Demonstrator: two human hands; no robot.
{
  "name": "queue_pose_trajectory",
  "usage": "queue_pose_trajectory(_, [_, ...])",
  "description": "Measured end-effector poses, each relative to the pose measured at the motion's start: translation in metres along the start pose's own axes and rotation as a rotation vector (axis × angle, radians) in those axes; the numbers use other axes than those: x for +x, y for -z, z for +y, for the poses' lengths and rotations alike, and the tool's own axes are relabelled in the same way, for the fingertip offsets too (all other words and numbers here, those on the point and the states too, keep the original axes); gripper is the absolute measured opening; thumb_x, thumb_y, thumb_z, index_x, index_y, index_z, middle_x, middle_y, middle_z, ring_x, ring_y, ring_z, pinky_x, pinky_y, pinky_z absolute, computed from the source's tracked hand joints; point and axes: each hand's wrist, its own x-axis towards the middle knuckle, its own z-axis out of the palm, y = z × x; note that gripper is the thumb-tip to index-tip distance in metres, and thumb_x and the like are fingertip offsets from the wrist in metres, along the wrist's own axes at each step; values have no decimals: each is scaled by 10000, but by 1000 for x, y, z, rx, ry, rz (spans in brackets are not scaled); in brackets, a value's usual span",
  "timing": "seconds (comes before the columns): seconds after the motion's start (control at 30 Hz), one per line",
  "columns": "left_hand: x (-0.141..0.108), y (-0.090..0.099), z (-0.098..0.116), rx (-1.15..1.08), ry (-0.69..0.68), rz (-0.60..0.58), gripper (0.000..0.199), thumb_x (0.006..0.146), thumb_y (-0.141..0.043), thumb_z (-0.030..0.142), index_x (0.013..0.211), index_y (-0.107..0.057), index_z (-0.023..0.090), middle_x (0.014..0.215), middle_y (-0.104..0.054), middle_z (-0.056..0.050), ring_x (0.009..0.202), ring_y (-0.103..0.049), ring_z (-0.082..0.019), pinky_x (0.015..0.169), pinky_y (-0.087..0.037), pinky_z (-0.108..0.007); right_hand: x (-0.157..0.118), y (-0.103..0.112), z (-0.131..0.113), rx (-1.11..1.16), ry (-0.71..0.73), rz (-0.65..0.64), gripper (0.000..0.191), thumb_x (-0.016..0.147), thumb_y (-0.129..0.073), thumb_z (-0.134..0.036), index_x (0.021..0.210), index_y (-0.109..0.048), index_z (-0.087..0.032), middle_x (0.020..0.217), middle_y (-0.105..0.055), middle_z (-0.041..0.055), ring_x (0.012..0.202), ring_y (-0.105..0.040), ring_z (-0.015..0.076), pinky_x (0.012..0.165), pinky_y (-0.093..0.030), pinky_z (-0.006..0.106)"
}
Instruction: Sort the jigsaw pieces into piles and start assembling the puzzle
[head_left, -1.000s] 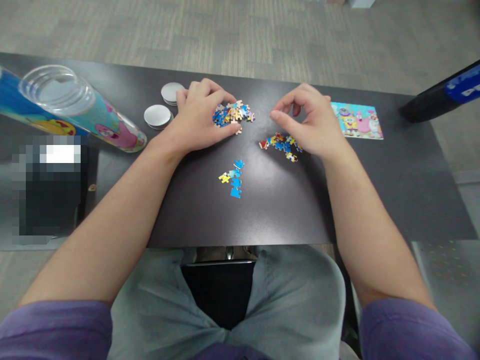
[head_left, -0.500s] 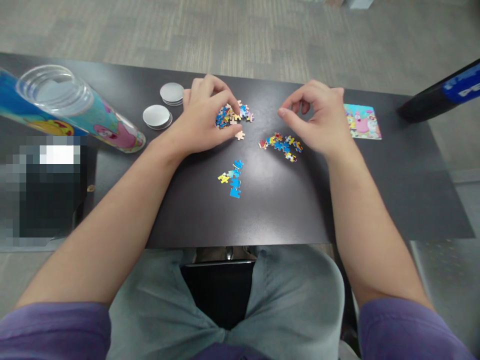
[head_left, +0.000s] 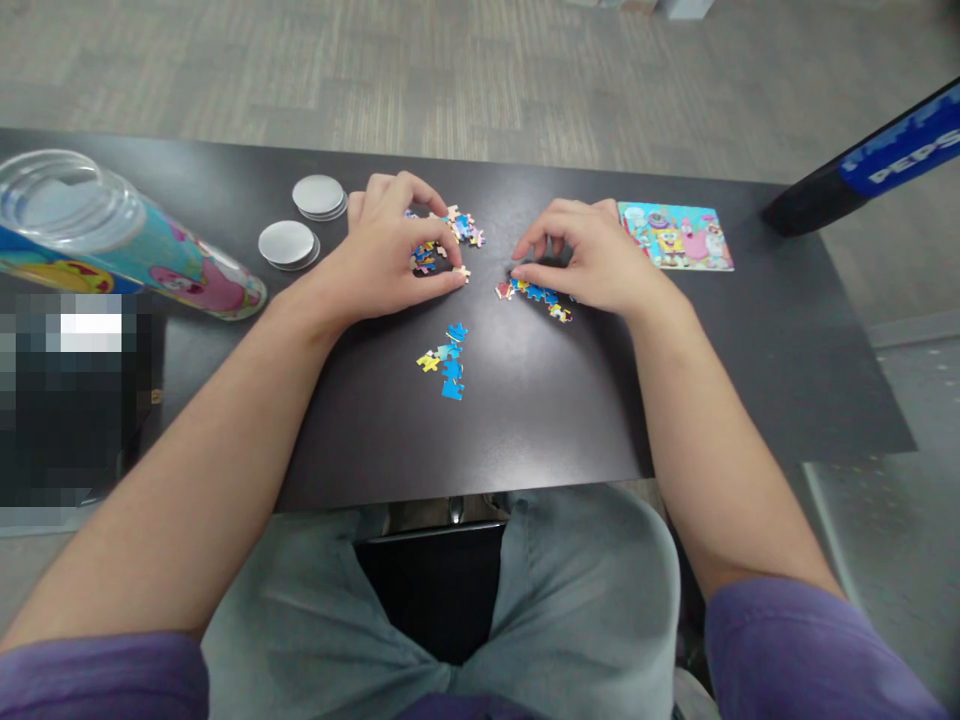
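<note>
Spread over a heap of small jigsaw puzzle pieces (head_left: 466, 227), my left hand (head_left: 397, 245) is open, covering part of the heap. Its thumb tip is at the edge of a pale piece (head_left: 464, 273) lying on the table. My right hand (head_left: 585, 250) hovers just above a second group of pieces (head_left: 536, 293), mostly blue and yellow. Its thumb and curled fingers have a small gap between them, with no piece visible there. Nearer to me lies a short cluster of blue and yellow pieces (head_left: 452, 362), apart from both hands.
A cartoon picture card (head_left: 690, 238) lies behind my right hand. Two small stacks of white discs (head_left: 286, 243) sit left of my left hand. A clear-topped cartoon tube (head_left: 180, 255) stands at the left, and a dark blue-labelled cylinder (head_left: 862, 160) at the right of the dark table (head_left: 525, 420).
My right hand has come left and down over the right group of pieces. My left thumb and index finger have drawn closer together. The view has shifted slightly.
</note>
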Motion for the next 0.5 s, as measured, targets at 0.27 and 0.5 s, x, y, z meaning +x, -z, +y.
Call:
queue_pose_trajectory(0.27, [0,-1,-3,-25,23,0,270,1041,-972,655,1074,-980,388,1586,-800,-105,1618,-570,-512,1309,-498,-775,0,-1,6,-13,-29,49,85,1119,-948,-403,1126,-906,-329,1220,-888,91,1084,-787,367,1210,-530,668])
queue_pose_trajectory(0.5, [1,-2,-3,-31,25,-1,269,1040,-968,652,1073,-974,385,1561,-805,-108,1613,-575,-505,1309,-506,-770,-2,2,1,-3,-5,-6,225,1047,-1037,-430,1196,-917,-312,1311,-888,123,1149,-800,395,1180,-556,638])
